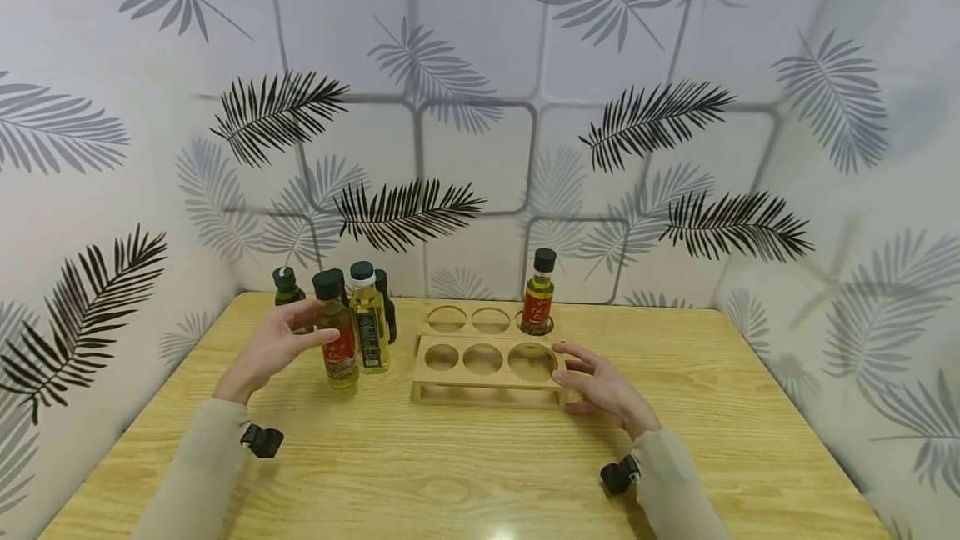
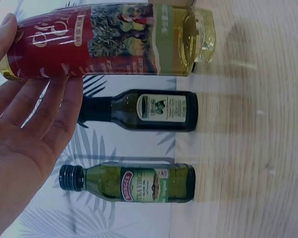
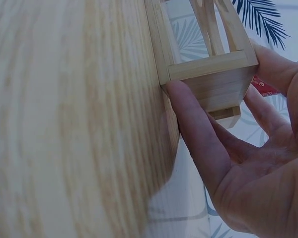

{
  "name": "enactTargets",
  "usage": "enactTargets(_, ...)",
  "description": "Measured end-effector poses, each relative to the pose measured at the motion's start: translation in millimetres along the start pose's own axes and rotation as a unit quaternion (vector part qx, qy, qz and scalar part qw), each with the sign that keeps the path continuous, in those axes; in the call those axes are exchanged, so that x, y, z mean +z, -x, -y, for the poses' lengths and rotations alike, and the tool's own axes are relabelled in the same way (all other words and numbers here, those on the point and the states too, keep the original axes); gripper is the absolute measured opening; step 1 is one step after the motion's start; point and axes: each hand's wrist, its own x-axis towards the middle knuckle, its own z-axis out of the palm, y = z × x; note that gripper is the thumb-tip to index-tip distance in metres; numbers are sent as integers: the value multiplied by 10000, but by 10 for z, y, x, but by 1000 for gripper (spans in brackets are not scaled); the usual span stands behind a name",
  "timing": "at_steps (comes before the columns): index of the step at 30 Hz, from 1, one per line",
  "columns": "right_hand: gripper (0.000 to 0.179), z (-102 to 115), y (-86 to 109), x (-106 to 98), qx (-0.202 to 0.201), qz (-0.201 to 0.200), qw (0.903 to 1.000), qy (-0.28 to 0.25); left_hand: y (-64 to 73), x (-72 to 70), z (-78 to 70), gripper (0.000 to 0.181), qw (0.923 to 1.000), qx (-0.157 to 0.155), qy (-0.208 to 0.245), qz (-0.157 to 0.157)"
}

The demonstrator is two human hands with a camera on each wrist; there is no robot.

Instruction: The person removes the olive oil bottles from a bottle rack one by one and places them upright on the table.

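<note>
My left hand (image 1: 272, 348) grips an olive oil bottle (image 1: 341, 352) with a red label and dark cap, thumb on one side and fingers round the other. It stands upright over the table's left part. Just beside it is a clear bottle of yellow oil (image 1: 370, 332). Two darker bottles show past my fingers in the left wrist view: a green olive oil bottle (image 2: 134, 182) and a dark one (image 2: 149, 110). My right hand (image 1: 607, 390) holds the right end of a two-tier wooden bottle rack (image 1: 480, 382), its fingers spread along the end panel (image 3: 223, 89).
A small red-labelled oil bottle (image 1: 537, 298) stands in the rack's back right hole. The other holes hold no bottles. Behind the wooden table (image 1: 420, 465) rises a leaf-patterned wall (image 1: 480, 157), with further walls at both sides.
</note>
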Motion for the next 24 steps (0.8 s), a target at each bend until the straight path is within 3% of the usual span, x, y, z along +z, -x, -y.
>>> enactTargets(10,59,1,-17,-18,4,-1,10000,-48,-12,-77,78,83,9995,-298,-28,24)
enactTargets(24,59,2,-15,-7,3,23,10000,-35,-87,-114,208,86,9992,-362,-73,-143)
